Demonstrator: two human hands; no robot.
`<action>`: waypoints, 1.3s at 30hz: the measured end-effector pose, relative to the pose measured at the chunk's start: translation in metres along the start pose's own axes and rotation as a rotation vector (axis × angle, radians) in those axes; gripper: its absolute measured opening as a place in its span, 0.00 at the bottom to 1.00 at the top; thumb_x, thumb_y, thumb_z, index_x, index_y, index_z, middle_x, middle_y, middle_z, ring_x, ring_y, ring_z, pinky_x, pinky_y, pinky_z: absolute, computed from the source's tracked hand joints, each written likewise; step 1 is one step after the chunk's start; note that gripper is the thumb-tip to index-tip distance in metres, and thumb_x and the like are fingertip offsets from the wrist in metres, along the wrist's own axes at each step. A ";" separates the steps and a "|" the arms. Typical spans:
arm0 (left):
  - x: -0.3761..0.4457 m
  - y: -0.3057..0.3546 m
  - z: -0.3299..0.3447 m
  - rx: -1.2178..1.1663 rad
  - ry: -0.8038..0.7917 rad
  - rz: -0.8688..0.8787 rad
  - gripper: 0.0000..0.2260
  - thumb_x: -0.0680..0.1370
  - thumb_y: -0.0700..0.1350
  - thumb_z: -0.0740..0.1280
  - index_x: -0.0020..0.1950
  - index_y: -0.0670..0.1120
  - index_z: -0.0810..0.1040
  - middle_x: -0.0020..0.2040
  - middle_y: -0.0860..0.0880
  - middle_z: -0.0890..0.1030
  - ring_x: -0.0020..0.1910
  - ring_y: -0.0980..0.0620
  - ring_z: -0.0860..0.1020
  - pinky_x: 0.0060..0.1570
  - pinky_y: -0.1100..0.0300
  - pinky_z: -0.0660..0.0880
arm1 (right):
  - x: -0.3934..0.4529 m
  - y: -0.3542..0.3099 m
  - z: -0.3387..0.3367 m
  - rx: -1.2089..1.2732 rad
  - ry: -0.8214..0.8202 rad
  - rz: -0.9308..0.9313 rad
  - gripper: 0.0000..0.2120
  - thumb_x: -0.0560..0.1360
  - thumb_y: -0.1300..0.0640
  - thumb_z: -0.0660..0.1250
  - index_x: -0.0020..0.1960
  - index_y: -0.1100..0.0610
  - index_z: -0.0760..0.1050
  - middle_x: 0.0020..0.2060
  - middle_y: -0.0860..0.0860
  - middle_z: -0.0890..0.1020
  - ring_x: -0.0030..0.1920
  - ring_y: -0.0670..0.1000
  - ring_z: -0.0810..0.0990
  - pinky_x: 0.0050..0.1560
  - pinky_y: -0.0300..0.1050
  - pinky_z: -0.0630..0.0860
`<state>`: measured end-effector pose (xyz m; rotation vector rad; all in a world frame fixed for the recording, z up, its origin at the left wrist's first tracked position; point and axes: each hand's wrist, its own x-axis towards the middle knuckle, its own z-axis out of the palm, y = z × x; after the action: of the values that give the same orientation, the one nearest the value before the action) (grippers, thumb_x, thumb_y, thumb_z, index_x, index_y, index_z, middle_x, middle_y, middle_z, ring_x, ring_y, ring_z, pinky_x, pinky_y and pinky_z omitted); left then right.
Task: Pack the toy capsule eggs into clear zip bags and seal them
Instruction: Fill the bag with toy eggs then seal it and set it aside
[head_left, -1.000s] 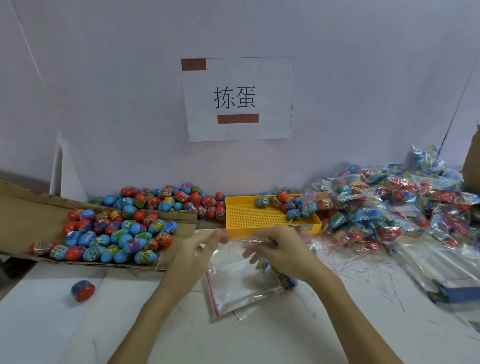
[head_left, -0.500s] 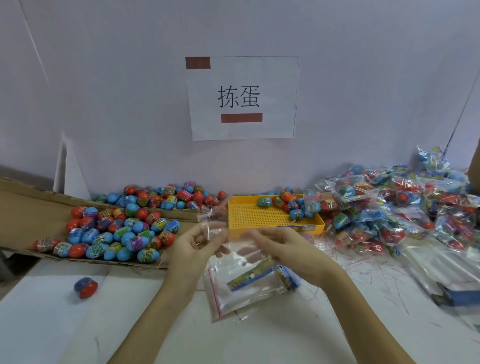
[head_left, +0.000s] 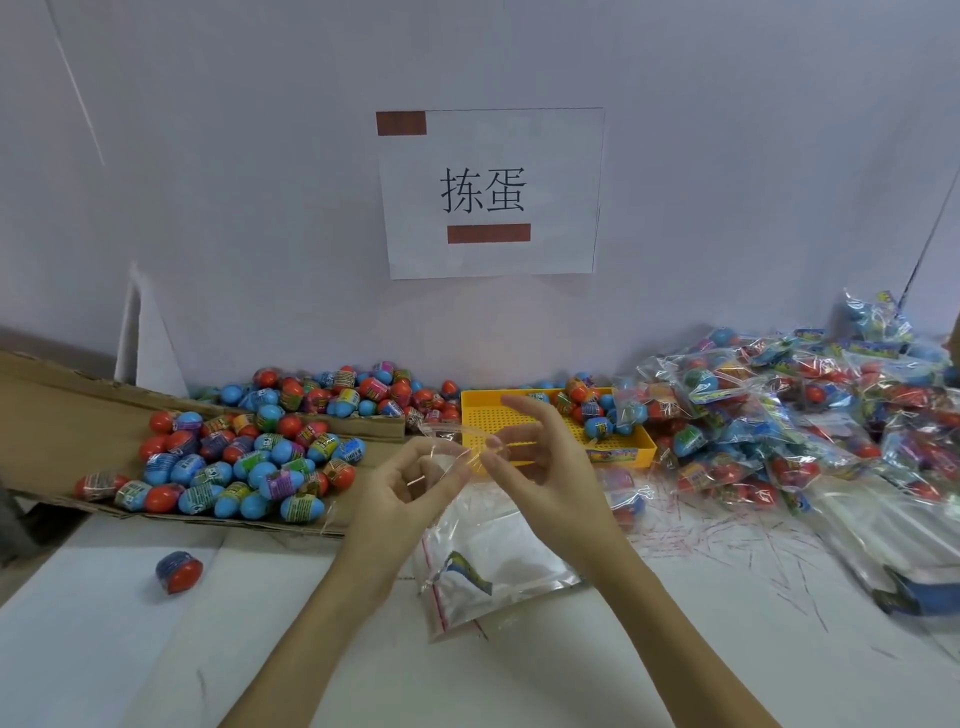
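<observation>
My left hand (head_left: 415, 486) and my right hand (head_left: 540, 467) both pinch the top edge of a clear zip bag (head_left: 449, 439), held up just in front of the yellow tray (head_left: 519, 421). Below my hands a stack of flat clear zip bags (head_left: 498, 566) lies on the white table, with a blue printed card showing through. Loose red and blue capsule eggs (head_left: 244, 462) cover the cardboard flap at the left. More eggs (head_left: 337, 392) are heaped along the wall. One egg (head_left: 179, 571) lies alone on the table at the left.
A big pile of packed, sealed bags (head_left: 789, 415) fills the right side. Several eggs (head_left: 597, 410) sit in the yellow tray's right end. A paper sign (head_left: 491, 192) hangs on the white wall. Torn red strips (head_left: 717, 535) litter the table at the right.
Both hands have lifted from the bag stack toward the tray, raising one clear bag by its top edge. The right hand's fingers have spread.
</observation>
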<state>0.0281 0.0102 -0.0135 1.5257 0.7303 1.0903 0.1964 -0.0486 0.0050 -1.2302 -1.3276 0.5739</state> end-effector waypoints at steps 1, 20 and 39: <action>0.000 0.001 0.000 -0.012 -0.024 -0.004 0.14 0.72 0.57 0.76 0.54 0.52 0.84 0.37 0.41 0.71 0.33 0.54 0.70 0.33 0.64 0.71 | 0.001 0.000 -0.001 0.020 -0.006 0.038 0.13 0.78 0.57 0.72 0.62 0.50 0.79 0.46 0.47 0.84 0.48 0.46 0.84 0.51 0.44 0.82; 0.003 -0.003 -0.012 0.133 -0.028 -0.020 0.06 0.74 0.53 0.73 0.49 0.58 0.87 0.42 0.47 0.87 0.27 0.50 0.78 0.27 0.60 0.76 | 0.003 0.006 -0.012 -0.386 0.271 -0.210 0.06 0.76 0.56 0.75 0.52 0.54 0.82 0.49 0.46 0.80 0.47 0.45 0.80 0.46 0.35 0.78; 0.002 -0.010 -0.013 0.587 0.116 0.224 0.25 0.66 0.81 0.63 0.48 0.64 0.80 0.38 0.61 0.81 0.32 0.58 0.77 0.29 0.67 0.72 | 0.001 -0.003 -0.024 0.324 -0.385 0.368 0.16 0.76 0.51 0.75 0.56 0.63 0.82 0.52 0.59 0.87 0.54 0.59 0.86 0.53 0.45 0.83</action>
<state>0.0175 0.0192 -0.0221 2.0912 1.0409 1.1985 0.2183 -0.0565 0.0130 -1.1320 -1.2579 1.2892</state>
